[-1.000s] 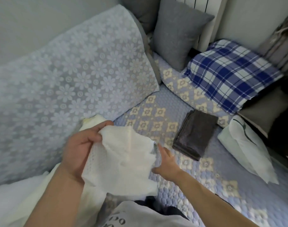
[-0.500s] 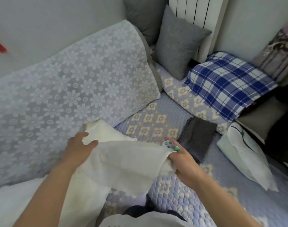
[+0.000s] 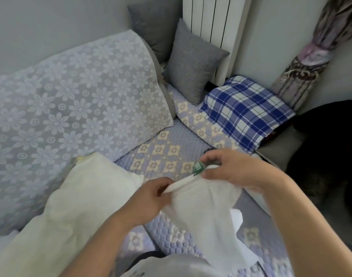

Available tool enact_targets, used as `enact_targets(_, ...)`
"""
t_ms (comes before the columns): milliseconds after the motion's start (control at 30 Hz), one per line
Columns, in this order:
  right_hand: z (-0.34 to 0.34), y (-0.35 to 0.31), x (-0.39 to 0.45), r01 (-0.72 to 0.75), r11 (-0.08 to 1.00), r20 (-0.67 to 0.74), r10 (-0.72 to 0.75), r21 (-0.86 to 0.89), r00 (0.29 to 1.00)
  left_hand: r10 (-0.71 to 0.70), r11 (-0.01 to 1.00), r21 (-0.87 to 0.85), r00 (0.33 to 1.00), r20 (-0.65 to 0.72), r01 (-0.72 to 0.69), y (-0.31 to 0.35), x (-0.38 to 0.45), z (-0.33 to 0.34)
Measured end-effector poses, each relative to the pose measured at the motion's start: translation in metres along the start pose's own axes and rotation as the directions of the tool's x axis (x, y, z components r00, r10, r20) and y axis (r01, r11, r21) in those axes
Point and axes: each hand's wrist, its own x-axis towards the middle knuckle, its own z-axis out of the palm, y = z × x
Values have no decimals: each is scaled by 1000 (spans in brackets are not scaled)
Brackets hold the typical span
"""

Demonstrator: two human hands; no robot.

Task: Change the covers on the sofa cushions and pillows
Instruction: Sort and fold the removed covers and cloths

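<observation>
While the white cover [image 3: 203,208] is pinched along its top hem by the left hand [image 3: 151,198] and the right hand [image 3: 237,168], the bare pillow [image 3: 87,194] is seen at nine o'clock, nearer the left hand.

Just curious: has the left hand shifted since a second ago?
Yes. The left hand moved right, away from the floral back cushion, toward the right hand, along the white cover.

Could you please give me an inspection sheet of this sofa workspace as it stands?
Surface: quilted sofa seat, lilac with cream flowers.
Job's things: white cover held up; bare cream pillow lying at left.
Clutter: plaid pillow, grey cushion.
Grippers: left hand and right hand both pinch the cover's top edge, by a green tag.
Cables: nothing seen.
Surroundings: radiator, tied curtain.
</observation>
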Motion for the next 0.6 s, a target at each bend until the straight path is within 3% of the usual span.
enact_targets(100, -19, -2, -11, 61, 982, -12, -60, 177, 998, 48, 963, 268, 982, -185, 4, -3, 4, -16)
enact_targets(167, -28, -5, -15, 77, 988, -24, -75, 132, 997, 72, 914, 403, 959, -273, 47, -7, 7, -30)
enact_targets(333, -47, 4, -12, -97, 967, -122, 69, -238, 990, 65, 941, 321, 874, -481, 107, -1, 3, -89)
enact_targets(433, -50, 11, -9, -162, 905, -133, 118, -393, 984, 64, 944, 309, 854, -515, 115, 13, -1, -119)
enact_targets(533, -45, 17, -6, -131, 931, -159, 81, -340, 984, 45, 935, 317, 839, -543, 156, 18, -4, -140)
enact_targets(600, -37, 17, -6, -72, 984, -186, 41, -163, 982, 21, 942, 286, 819, -574, 176, 15, -7, -149)
